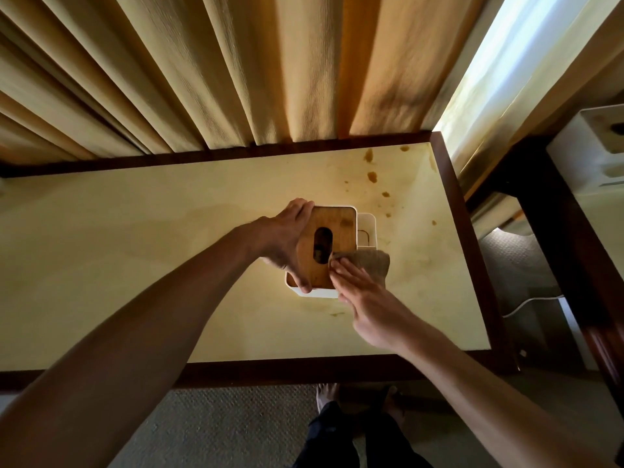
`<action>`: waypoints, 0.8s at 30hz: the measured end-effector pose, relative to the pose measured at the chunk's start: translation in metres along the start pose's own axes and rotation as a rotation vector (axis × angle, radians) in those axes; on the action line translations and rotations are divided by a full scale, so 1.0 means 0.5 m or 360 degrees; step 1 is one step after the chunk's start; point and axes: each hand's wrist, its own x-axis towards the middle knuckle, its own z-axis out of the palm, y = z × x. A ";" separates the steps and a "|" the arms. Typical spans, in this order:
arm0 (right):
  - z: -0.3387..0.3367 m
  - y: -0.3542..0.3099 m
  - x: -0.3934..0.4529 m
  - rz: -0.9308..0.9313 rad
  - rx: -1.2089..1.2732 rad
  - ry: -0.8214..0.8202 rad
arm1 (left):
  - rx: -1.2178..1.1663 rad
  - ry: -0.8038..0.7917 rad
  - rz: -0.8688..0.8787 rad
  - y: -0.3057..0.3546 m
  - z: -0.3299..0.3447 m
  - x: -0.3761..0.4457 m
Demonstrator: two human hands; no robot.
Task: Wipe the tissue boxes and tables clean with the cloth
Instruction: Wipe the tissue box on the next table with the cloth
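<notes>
- Head view: a white tissue box (366, 228) stands near the middle of the table (135, 251), towards its right half.
- The left hand (287, 239) grasps the wooden lid (332, 244), fingers curled over its far edge and thumb at the near one, holding it tilted over the box.
- The right hand (363, 295) lies flat, fingers straight, pressing the cloth (371, 263) against the lid's right near corner.
- Brown stains (372, 176) dot the tabletop beyond the box.
- Curtains (236, 69) hang behind the table.
</notes>
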 end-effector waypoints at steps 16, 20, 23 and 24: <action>-0.086 0.008 0.132 0.0186 -0.0117 0.0017 | 0.0030 -0.0005 0.0051 -0.006 0.004 0.004; -0.070 0.007 0.121 0.0172 -0.0134 0.0079 | 0.0038 0.0002 0.0050 -0.005 0.003 0.003; -0.026 -0.006 0.054 0.0079 -0.0066 0.0107 | 0.0022 0.0006 0.0052 -0.006 0.004 0.005; -0.012 -0.009 0.029 0.0052 -0.0038 0.0097 | 0.0018 0.0005 0.0050 -0.006 0.004 0.005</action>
